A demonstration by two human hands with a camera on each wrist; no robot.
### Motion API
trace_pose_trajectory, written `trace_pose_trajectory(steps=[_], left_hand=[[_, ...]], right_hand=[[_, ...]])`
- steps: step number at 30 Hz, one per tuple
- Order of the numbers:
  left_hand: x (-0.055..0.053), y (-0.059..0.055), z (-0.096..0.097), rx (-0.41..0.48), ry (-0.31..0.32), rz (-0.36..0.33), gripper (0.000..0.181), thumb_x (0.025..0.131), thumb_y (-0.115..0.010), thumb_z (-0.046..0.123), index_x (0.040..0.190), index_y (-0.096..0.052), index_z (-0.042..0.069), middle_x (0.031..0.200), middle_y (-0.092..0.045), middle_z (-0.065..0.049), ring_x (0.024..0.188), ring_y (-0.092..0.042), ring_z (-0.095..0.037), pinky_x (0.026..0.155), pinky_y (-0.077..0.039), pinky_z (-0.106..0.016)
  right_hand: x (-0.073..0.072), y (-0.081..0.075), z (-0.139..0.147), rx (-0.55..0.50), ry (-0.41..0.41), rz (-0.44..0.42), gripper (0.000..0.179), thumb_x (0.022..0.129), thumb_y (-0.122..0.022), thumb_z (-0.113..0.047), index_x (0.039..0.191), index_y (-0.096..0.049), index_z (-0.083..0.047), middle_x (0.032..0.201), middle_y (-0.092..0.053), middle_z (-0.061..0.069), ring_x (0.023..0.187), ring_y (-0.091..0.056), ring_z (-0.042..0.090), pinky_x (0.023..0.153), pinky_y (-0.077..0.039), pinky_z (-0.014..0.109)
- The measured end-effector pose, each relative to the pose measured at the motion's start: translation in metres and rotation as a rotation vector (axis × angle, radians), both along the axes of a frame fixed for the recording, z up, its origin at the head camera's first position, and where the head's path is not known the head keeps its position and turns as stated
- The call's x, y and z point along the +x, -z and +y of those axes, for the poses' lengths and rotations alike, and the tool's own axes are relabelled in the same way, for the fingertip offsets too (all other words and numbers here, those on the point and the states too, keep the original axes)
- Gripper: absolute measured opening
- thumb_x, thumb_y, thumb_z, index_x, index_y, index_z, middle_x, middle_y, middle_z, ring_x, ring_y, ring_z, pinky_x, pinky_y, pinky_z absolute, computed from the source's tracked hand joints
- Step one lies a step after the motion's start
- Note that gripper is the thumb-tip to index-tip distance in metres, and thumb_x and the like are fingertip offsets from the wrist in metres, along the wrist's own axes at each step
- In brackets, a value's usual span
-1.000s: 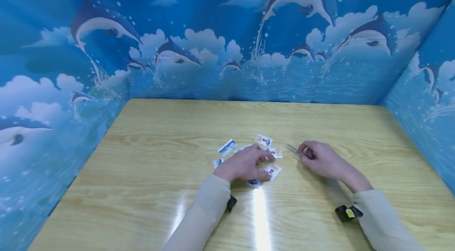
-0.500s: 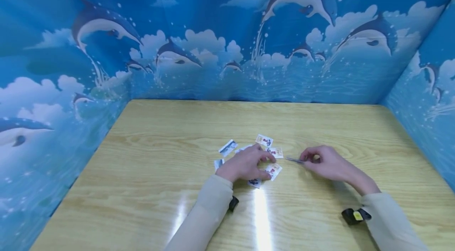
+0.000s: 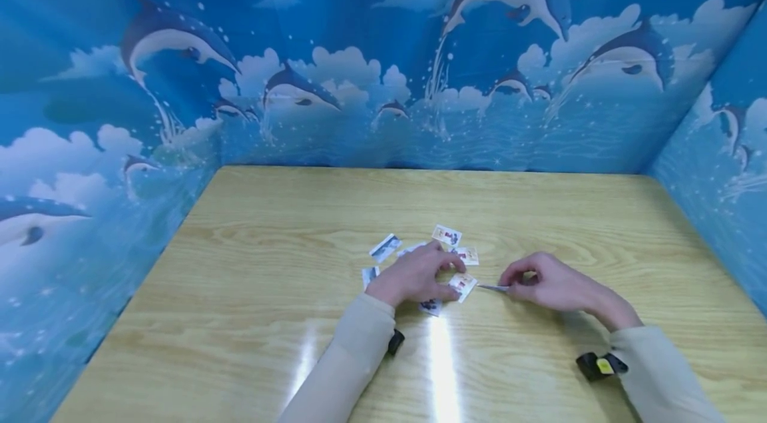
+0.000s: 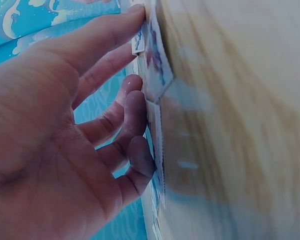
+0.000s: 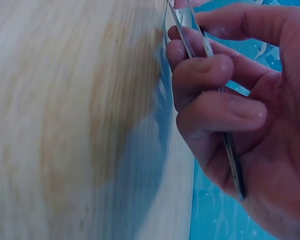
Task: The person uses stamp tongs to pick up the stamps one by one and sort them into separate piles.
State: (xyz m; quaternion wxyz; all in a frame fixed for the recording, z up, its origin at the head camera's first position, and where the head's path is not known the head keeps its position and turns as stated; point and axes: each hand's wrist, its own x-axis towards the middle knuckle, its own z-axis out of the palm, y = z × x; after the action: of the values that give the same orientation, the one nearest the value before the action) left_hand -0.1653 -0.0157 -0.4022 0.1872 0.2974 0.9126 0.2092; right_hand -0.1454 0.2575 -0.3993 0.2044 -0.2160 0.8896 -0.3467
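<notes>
My right hand (image 3: 548,282) holds thin metal tweezers (image 3: 493,288), whose tips reach the right edge of a postage stamp (image 3: 465,284); whether they touch it I cannot tell. In the right wrist view the two arms of the tweezers (image 5: 233,165) stand apart at the front, with fingers around them. My left hand (image 3: 413,275) rests over the group of stamps, fingers spread and loosely bent. Its fingertips touch or hover just above a stamp (image 4: 157,65) with a toothed edge in the left wrist view. Part of the group is hidden under this hand.
Several more stamps lie around the left hand: one at the back (image 3: 447,234), one below it (image 3: 467,255), one at the upper left (image 3: 385,248) and one at the lower front (image 3: 431,307). The wooden table (image 3: 269,243) meets a dolphin-printed blue curtain (image 3: 359,76) behind.
My right hand has moved toward me and turned, bringing the tweezers' tips from beside the back stamps down to the right-hand stamp. The left hand has hardly moved.
</notes>
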Motion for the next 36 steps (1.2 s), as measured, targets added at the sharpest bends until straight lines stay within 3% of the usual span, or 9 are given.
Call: trace_pose_trajectory(steps=[15,26,36], left_hand=[[0.002,0.002,0.001,0.002,-0.030,-0.020,0.044,0.089,-0.080,0.039,0.130,-0.066,0.034,0.124,-0.058,0.002,0.106,-0.057,-0.011,0.090,-0.049,-0.027],[0.001,-0.001,-0.001,-0.007,0.002,0.020,0.043,0.091,-0.078,0.039,0.132,-0.065,0.032,0.124,-0.059,0.002,0.107,-0.058,-0.011,0.090,-0.050,-0.026],[-0.002,-0.004,-0.007,0.102,-0.006,0.003,0.037,0.095,-0.074,0.029,0.132,-0.066,0.022,0.120,-0.065,0.001,0.109,-0.061,-0.010,0.096,-0.051,-0.025]], right_hand=[[-0.002,0.005,-0.005,-0.049,-0.023,-0.026,0.015,0.091,-0.071,-0.014,0.104,-0.075,-0.010,0.096,-0.072,0.000,0.077,-0.057,0.008,0.069,-0.047,0.024],[-0.002,0.003,-0.004,-0.071,0.011,-0.024,0.014,0.092,-0.073,-0.017,0.104,-0.075,-0.010,0.088,-0.071,0.001,0.064,-0.050,0.005,0.058,-0.044,0.024],[0.000,0.001,0.007,-0.098,0.039,-0.027,0.016,0.094,-0.073,-0.019,0.105,-0.075,-0.009,0.094,-0.073,0.003,0.060,-0.048,0.003,0.054,-0.044,0.024]])
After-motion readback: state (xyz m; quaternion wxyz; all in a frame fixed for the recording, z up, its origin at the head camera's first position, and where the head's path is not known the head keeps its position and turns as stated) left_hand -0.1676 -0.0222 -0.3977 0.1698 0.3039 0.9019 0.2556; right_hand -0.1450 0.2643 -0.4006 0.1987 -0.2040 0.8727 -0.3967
